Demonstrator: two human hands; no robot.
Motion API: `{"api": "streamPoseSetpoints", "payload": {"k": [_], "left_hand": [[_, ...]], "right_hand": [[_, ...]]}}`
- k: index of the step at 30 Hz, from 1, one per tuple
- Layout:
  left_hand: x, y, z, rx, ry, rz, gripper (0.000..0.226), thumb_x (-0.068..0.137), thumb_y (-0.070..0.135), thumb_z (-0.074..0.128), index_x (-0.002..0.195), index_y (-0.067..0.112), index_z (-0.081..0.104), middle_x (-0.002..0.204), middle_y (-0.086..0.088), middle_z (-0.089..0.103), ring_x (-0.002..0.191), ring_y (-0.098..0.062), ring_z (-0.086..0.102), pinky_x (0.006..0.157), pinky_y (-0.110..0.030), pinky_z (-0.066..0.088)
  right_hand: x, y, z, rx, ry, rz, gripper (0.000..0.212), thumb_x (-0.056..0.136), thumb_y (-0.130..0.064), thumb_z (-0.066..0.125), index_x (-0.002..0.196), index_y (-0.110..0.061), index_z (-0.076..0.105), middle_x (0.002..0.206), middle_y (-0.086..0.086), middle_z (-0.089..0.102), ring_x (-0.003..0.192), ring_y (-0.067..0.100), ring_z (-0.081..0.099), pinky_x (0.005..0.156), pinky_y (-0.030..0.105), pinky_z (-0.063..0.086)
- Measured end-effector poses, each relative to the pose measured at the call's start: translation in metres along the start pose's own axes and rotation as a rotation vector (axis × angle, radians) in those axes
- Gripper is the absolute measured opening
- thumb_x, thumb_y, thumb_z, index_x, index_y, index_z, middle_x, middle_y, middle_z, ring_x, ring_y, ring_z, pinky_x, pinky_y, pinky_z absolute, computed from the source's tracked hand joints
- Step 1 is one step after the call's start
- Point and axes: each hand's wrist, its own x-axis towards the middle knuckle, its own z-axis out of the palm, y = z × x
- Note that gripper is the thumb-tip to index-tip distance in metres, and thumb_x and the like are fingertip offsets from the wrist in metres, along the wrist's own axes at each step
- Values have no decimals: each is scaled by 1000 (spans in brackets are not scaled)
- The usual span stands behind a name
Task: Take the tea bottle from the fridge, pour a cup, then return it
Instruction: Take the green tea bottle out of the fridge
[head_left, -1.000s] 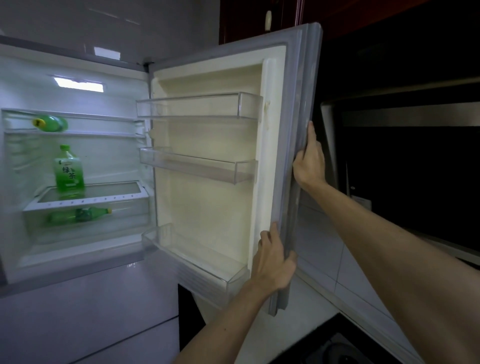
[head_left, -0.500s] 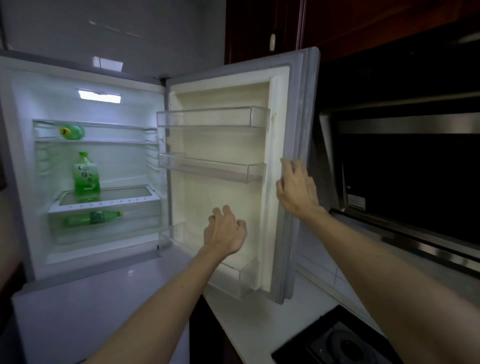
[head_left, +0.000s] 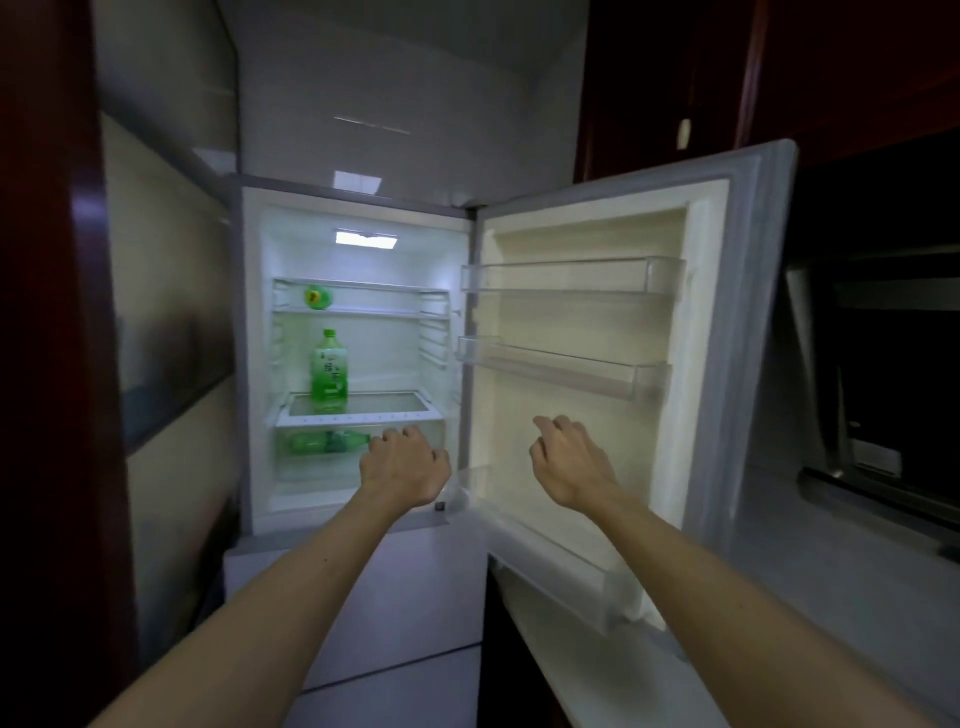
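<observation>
The fridge (head_left: 249, 364) stands open, its door (head_left: 737, 332) swung wide to the right. An upright green tea bottle (head_left: 329, 372) stands on the middle glass shelf. A second green bottle (head_left: 318, 297) lies on the top shelf, and a third (head_left: 324, 442) lies in the drawer below. My left hand (head_left: 402, 467) is stretched out in front of the drawer, fingers loosely curled, holding nothing, below and right of the upright bottle. My right hand (head_left: 569, 460) hovers before the inner door panel, fingers apart and empty.
Two clear door bins (head_left: 571, 273) (head_left: 561, 364) and a bottom bin (head_left: 561, 566) are bare. A white counter (head_left: 779, 597) runs along the right under a dark range hood (head_left: 883, 374). A dark red cabinet side (head_left: 52, 364) stands at the left. The lower fridge door (head_left: 405, 597) is closed.
Both hands have let go of the door edge. The left hand has moved left toward the fridge interior, and the right hand has drifted in front of the door's inner panel. The view has shifted left.
</observation>
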Motion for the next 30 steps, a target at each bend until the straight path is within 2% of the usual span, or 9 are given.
{"api": "streamPoseSetpoints", "payload": {"k": [7, 14, 18, 24, 30], "left_hand": [[1, -78, -14, 74, -12, -36, 52, 94, 40, 37, 129, 2, 44, 128, -22, 52, 115, -38, 51, 90, -42, 45], [11, -136, -15, 131, 4, -82, 48, 94, 39, 36, 125, 3, 46, 127, -22, 50, 113, -36, 51, 92, -40, 46], [15, -149, -9, 155, -28, -90, 51, 96, 39, 33, 132, 4, 42, 129, -21, 48, 115, -36, 49, 90, -40, 43], [36, -159, 1, 185, -46, -91, 50, 96, 38, 32, 133, 5, 40, 128, -21, 48, 114, -36, 48, 91, -41, 43], [72, -158, 19, 178, -55, -93, 47, 96, 37, 32, 128, 3, 42, 125, -21, 49, 110, -35, 50, 88, -40, 45]], "right_hand": [[29, -76, 28, 36, -134, -106, 41, 103, -26, 27, 139, -11, 38, 132, 15, 47, 117, 32, 46, 88, 44, 44], [50, -116, 62, 89, -176, -137, 44, 103, -28, 27, 145, -13, 32, 135, 15, 45, 118, 32, 46, 89, 43, 44], [58, -124, 76, 87, -180, -145, 45, 103, -29, 29, 145, -12, 30, 131, 16, 47, 113, 31, 48, 84, 42, 45], [82, -125, 90, 101, -183, -149, 42, 103, -29, 29, 141, -11, 34, 132, 13, 48, 112, 30, 48, 80, 41, 44], [118, -121, 118, 127, -212, -151, 47, 103, -30, 27, 146, -13, 29, 140, 13, 44, 120, 31, 44, 92, 46, 46]]}}
